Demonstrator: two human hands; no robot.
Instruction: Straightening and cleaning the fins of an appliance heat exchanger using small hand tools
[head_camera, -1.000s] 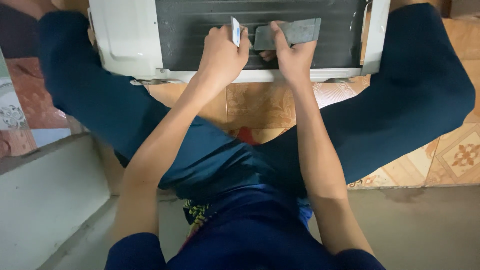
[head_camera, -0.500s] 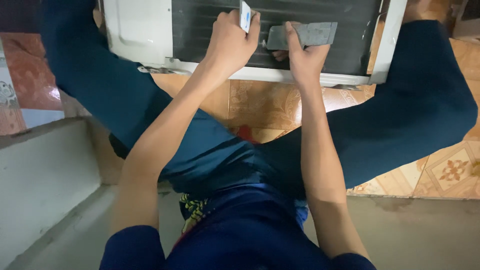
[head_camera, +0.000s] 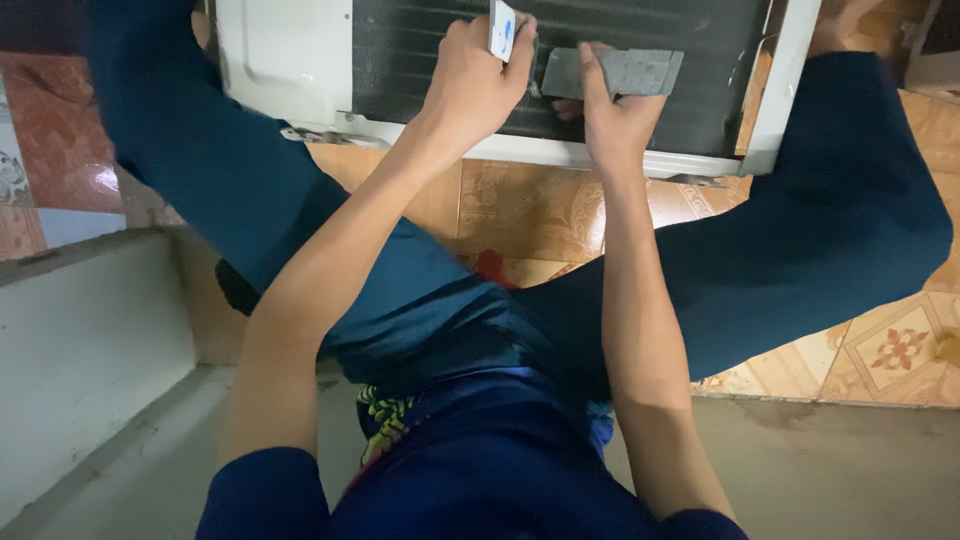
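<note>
Gripping, left hand (head_camera: 478, 80): we close it around a small white card (head_camera: 502, 28), upright against the dark finned coil (head_camera: 440, 50).
Right hand (head_camera: 610, 115): thumb presses a grey flat pad (head_camera: 625, 72) onto the coil.
Housing: white unit casing (head_camera: 285, 55) on the tiled floor (head_camera: 530, 215), between our legs.

The person wears dark blue trousers (head_camera: 800, 260) and a dark blue short-sleeved shirt (head_camera: 480, 480); both forearms are bare, with a patterned yellow-green waistband (head_camera: 385, 420) showing.
</note>
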